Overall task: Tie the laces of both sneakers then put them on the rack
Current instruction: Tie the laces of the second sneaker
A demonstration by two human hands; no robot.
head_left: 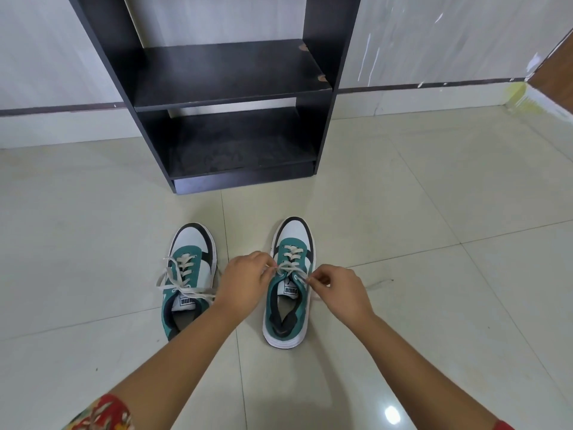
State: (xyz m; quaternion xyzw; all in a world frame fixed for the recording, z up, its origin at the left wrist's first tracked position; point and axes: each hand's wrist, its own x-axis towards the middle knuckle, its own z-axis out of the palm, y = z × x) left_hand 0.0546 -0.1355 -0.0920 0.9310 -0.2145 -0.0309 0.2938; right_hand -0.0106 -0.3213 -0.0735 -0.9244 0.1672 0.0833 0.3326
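Observation:
Two teal, white and black sneakers stand side by side on the tiled floor, toes pointing at the rack. The left sneaker (190, 265) has loose cream laces spread over its tongue and left side. The right sneaker (294, 231) sits between my hands. My left hand (245, 279) pinches one lace end of the right sneaker at its left side. My right hand (338, 288) pinches the other lace end at its right side. The laces (290, 259) are pulled across the tongue. The black rack (229, 76) stands just beyond the shoes.
The rack has a middle shelf and a bottom shelf (245, 144), both bare, and stands against a pale wall with a dark skirting stripe (434, 85). Glossy cream floor tiles (434, 212) spread on both sides. A brown door edge (558, 66) shows at the far right.

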